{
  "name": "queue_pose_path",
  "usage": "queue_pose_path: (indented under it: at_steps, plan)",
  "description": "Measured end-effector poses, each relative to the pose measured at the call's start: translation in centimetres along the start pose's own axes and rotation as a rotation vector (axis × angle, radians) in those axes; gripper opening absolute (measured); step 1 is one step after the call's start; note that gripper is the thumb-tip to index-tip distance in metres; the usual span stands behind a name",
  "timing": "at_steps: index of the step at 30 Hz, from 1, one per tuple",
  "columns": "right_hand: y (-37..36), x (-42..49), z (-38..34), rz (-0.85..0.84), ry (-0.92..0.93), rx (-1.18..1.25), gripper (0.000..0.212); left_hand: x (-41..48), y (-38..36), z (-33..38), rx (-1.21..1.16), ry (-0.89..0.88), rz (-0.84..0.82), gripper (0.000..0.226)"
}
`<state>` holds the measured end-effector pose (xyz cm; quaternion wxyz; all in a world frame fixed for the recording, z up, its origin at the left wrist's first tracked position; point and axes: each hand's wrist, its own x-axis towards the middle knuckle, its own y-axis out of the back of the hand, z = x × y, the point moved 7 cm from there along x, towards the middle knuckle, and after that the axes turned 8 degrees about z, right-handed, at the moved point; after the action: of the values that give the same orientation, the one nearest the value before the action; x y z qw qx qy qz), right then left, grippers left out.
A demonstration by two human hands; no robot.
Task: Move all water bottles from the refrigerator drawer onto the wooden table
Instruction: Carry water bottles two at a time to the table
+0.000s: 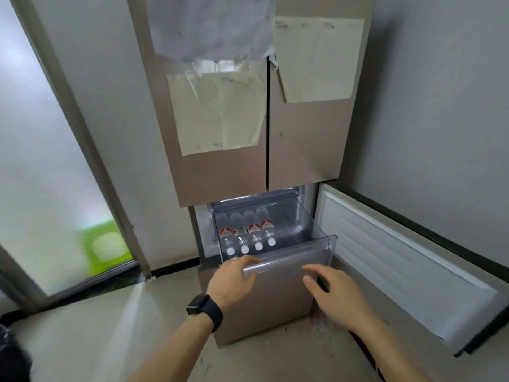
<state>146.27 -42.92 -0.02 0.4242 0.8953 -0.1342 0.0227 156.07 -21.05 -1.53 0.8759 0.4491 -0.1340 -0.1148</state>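
A clear plastic refrigerator drawer (316, 249) stands pulled out low in the fridge. Several water bottles (249, 232) with red-and-white labels and white caps lie side by side in its left half, caps toward me. My left hand (234, 282), a black watch on its wrist, grips the drawer's front rim at the left, fingers curled over the edge. My right hand (333, 290) hovers just in front of the drawer's front panel with fingers relaxed and holds nothing. The wooden table is out of view.
The lower fridge door (407, 263) is swung open to the right beside the drawer. The upper fridge doors (303, 150) carry taped paper sheets. A frosted glass door (41, 161) is at left. Pale floor (96, 340) lies below.
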Motion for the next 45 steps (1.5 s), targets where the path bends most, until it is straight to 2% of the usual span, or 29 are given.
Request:
queue_pose_path:
  at_steps: [6, 11, 22, 25, 28, 32, 34, 36, 41, 45]
  plan:
    - [-1.8, 9.6, 5.3, -0.097, -0.025, 0.133, 0.039, 7.8, -4.0, -0.9, -0.042, 0.161, -0.017, 0.038]
    - [-4.2, 15.9, 8.2, -0.218, -0.035, 0.155, 0.043, 11.9, -6.9, -2.1, -0.111, 0.339, -0.007, 0.036]
    - [-12.4, 27.3, 11.4, -0.379, -0.011, -0.032, 0.041, 21.0, -15.0, -7.6, -0.239, 0.642, -0.136, 0.032]
    - [-16.5, 30.0, 12.5, -0.526, -0.121, -0.062, 0.040, 23.4, -17.1, -9.6, -0.348, 0.741, -0.176, 0.029]
    - [-20.7, 32.0, 13.7, -0.663, -0.293, -0.023, 0.035, 24.7, -18.7, -12.0, -0.504, 0.955, -0.182, 0.039]
    - [-24.0, 33.9, 15.0, -0.601, -0.574, 0.214, 0.028, 25.1, -21.7, -14.4, -0.710, 1.165, -0.213, 0.039]
    - [-25.2, 33.7, 15.8, -0.551, -0.782, 0.407, 0.029, 25.3, -23.1, -15.0, -0.807, 1.199, -0.204, 0.030]
    - [-26.2, 33.6, 16.6, -0.529, -0.905, 0.517, 0.027, 25.5, -23.6, -15.1, -0.875, 1.225, -0.171, 0.019]
    - [-27.2, 33.4, 17.5, -0.594, -0.926, 0.535, 0.049, 25.8, -24.2, -14.8, -0.946, 1.229, -0.154, 0.030]
    - [-25.8, 33.5, 17.0, -0.591, -0.818, 0.448, 0.051, 26.2, -23.6, -13.9, -0.971, 1.153, -0.124, 0.019]
